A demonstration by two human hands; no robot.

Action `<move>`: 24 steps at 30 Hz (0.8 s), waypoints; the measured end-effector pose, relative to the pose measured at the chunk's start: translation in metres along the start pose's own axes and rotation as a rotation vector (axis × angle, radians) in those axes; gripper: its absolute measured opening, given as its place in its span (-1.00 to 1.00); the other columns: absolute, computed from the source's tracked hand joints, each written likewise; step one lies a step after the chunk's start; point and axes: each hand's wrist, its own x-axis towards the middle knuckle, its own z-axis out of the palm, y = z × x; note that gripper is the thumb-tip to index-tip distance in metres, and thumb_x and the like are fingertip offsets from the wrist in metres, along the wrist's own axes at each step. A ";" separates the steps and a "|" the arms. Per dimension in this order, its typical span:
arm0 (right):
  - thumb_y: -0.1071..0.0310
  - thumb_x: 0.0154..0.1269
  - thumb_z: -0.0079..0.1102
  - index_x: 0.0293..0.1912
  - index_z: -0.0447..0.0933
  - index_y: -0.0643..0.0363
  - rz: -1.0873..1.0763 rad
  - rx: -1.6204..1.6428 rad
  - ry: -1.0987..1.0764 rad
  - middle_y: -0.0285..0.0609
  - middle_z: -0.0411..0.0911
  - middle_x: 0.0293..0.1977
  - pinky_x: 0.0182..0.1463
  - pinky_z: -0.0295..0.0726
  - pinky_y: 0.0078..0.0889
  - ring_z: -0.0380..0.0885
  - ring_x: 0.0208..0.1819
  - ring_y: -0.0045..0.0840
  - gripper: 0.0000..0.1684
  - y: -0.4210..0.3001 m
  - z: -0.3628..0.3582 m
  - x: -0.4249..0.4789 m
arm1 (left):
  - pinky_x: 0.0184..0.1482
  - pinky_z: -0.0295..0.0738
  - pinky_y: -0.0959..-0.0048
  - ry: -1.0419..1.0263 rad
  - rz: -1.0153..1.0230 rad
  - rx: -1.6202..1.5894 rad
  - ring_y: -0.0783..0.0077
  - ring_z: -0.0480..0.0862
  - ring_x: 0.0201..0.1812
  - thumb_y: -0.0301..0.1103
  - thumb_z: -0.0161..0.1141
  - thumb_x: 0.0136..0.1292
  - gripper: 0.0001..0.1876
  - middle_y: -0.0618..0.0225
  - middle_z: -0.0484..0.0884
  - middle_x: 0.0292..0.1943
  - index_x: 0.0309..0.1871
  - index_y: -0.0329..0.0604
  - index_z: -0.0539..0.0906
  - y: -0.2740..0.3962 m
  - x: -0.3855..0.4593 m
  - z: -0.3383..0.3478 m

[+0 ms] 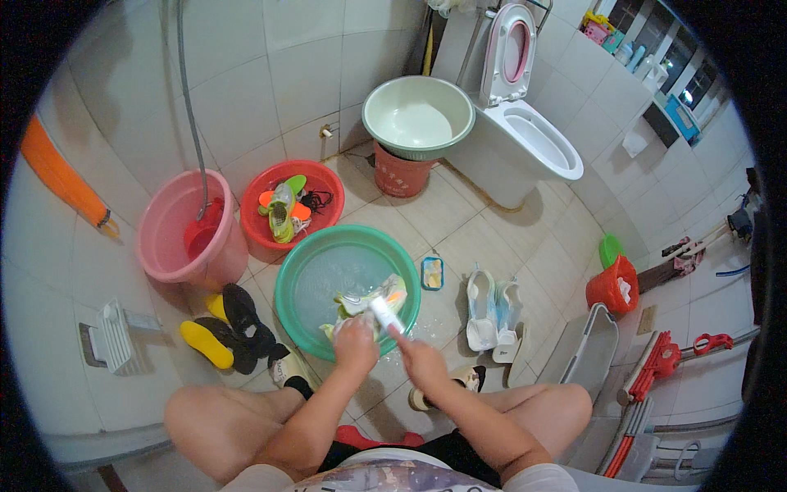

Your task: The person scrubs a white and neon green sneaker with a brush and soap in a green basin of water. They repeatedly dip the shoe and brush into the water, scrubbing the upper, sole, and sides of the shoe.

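Note:
My left hand (356, 343) grips a wet white and yellow-green shoe (353, 302) with an orange patch. The shoe is held over the near side of a green plastic basin (284, 295) with cloudy water in it. In my right hand (425, 368) is a white-backed scrubbing brush (386, 315), tilted against the shoe or just above it; I cannot tell which. The brush is slightly blurred, and its bristles are hidden. Beside the basin's right rim lies a small blue-edged dish (432, 273) with a yellowish block, perhaps soap.
Behind the basin stand a red basin (335, 212) of shoes and insoles and a pink bucket (184, 261). Black shoes (243, 320) with yellow insoles lie left, white shoes (481, 307) right. Further back are a pale basin (418, 114) on a red bucket (399, 175) and a toilet (501, 163).

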 end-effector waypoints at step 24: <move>0.20 0.32 -0.26 0.16 0.28 -0.26 0.103 0.214 0.049 0.11 0.50 -0.48 -0.39 0.43 -0.03 0.49 -0.48 -0.04 -0.58 0.021 -0.025 0.016 | 0.00 0.28 0.17 0.041 0.228 0.026 0.13 0.50 -0.11 -0.42 0.23 -0.26 -0.31 0.16 0.52 -0.19 0.12 -0.06 0.40 -0.011 -0.013 -0.004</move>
